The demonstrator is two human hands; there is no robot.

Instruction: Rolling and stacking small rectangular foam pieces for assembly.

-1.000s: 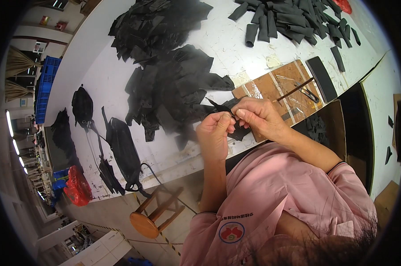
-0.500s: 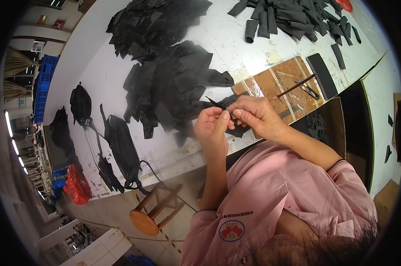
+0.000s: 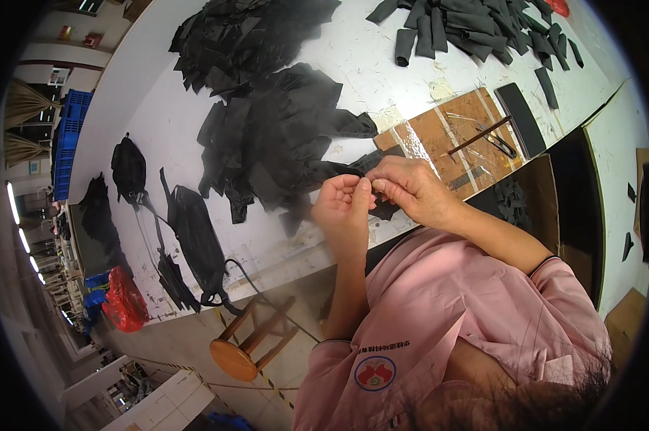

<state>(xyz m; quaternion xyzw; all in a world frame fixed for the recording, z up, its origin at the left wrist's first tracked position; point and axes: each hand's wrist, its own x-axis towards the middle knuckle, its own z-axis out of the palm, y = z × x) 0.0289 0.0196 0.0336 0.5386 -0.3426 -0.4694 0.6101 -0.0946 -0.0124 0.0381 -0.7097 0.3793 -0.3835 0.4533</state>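
Note:
My left hand (image 3: 344, 210) and my right hand (image 3: 414, 188) meet over the near edge of the table, thumbs and fingertips pinched together. Between them is a piece of black fabric (image 3: 387, 210), mostly hidden by the fingers; its exact shape I cannot make out. Just beyond my hands spreads a large heap of flat black fabric pieces (image 3: 263, 136). To the right of my right hand lies a brown board (image 3: 428, 140) with strips of clear tape, and on it a pair of small dark snips (image 3: 500, 144) and a thin dark rod (image 3: 479, 136).
Black fabric tubes (image 3: 468, 29) are piled at the far right, another black heap (image 3: 238, 36) at the far left. Black bags with straps (image 3: 199, 230) lie on the left. A red plastic bag (image 3: 125, 298) hangs by the table edge; a wooden stool (image 3: 235, 359) stands below. An open carton (image 3: 547, 194) is at right.
The dark strip that stuck up above my fingertips is now lower and largely out of sight. Both hands stay pinched together in nearly the same place.

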